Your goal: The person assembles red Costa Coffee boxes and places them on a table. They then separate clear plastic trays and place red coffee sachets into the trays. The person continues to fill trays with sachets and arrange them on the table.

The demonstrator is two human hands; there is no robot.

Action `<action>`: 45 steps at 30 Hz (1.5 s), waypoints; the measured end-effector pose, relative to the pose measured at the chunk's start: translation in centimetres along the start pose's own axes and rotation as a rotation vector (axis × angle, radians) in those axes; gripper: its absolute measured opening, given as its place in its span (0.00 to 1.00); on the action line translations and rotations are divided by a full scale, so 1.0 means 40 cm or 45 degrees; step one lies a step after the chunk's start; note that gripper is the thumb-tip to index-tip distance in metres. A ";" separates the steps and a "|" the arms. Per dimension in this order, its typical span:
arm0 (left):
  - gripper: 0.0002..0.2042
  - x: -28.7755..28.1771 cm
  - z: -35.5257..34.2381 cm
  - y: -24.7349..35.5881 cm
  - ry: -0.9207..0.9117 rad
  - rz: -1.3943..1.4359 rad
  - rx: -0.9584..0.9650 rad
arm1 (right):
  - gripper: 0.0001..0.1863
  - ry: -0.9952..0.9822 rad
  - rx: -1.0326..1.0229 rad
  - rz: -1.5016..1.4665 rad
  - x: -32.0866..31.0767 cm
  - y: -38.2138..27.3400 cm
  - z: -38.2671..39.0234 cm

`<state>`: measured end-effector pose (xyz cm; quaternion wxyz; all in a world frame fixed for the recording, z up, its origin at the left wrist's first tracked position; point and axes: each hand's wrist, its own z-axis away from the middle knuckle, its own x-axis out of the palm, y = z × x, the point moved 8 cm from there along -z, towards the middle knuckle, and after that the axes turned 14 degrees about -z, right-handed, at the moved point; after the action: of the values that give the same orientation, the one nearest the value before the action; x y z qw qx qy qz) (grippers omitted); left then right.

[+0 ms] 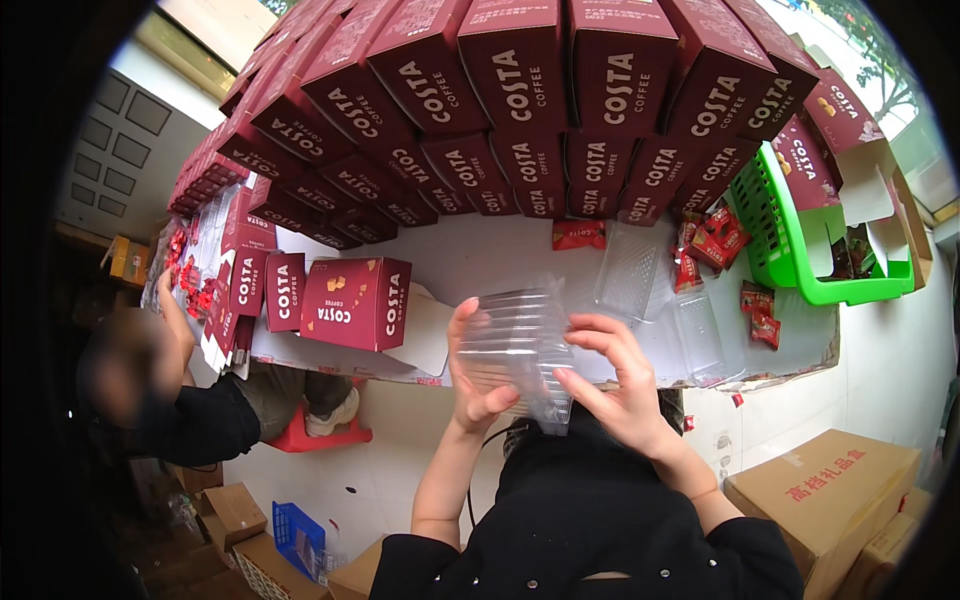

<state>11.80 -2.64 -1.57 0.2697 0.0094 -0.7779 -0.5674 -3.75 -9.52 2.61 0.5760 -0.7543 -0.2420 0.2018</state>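
Observation:
A nested stack of clear ribbed plastic trays is held up over the near table edge, in front of my body. My left hand is closed around its left side, with the thumb low on the near face. At the stack's right edge is my right hand, its fingers and thumb spread apart and the fingertips close to the plastic; whether they touch it is hard to tell. Just beyond the right hand, a clear tray lies on the table, and another clear tray rests near the edge.
Stacked maroon boxes wall off the table's far side. Red packets lie beside a green basket at right. A maroon box stands at left, near a seated co-worker. A cardboard carton sits on the floor.

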 end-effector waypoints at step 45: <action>0.50 -0.072 0.076 0.107 0.366 -0.279 0.131 | 0.12 -0.317 0.249 -0.073 0.091 -0.009 -0.091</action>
<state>14.21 2.48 0.43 0.3138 0.1888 -0.7538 -0.5456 1.23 -10.09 3.78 0.6176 -0.6566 -0.3123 0.2999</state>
